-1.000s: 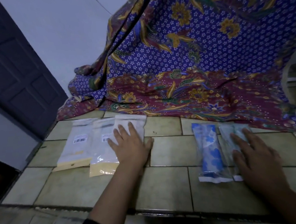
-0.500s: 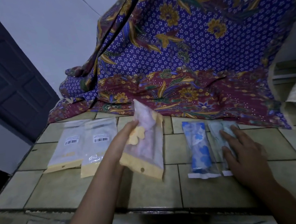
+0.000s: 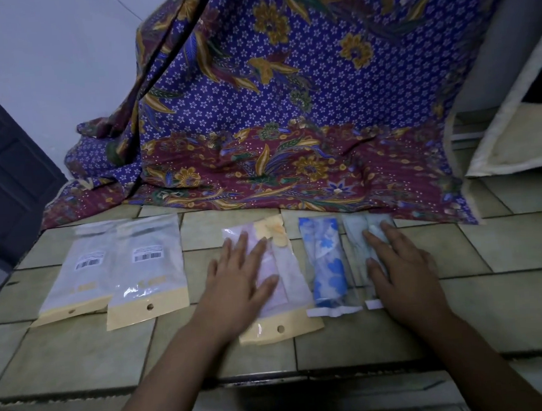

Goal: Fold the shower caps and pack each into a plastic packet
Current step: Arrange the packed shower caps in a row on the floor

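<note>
Five plastic packets lie in a row on the tiled counter (image 3: pixel 81 353). Two white packets with barcodes (image 3: pixel 76 276) (image 3: pixel 151 271) sit at the left. A packet with a pink shower cap (image 3: pixel 287 278) and a cream header lies in the middle, and my left hand (image 3: pixel 236 281) rests flat on it with straight fingers. To its right lies a packet with a blue patterned cap (image 3: pixel 327 265). My right hand (image 3: pixel 399 267) presses flat on the pale green packet (image 3: pixel 356 247) at the far right.
A purple and maroon batik cloth (image 3: pixel 289 123) hangs behind the packets and drapes onto the counter's back edge. A white framed panel (image 3: pixel 514 130) leans at the right. A dark door (image 3: pixel 1 179) stands at the left. The counter's front edge runs just below my wrists.
My left hand lifted the pink packet from the left group, carried it right and laid it beside the blue packet. It now rests flat on it. My right hand stayed on the green packet.
</note>
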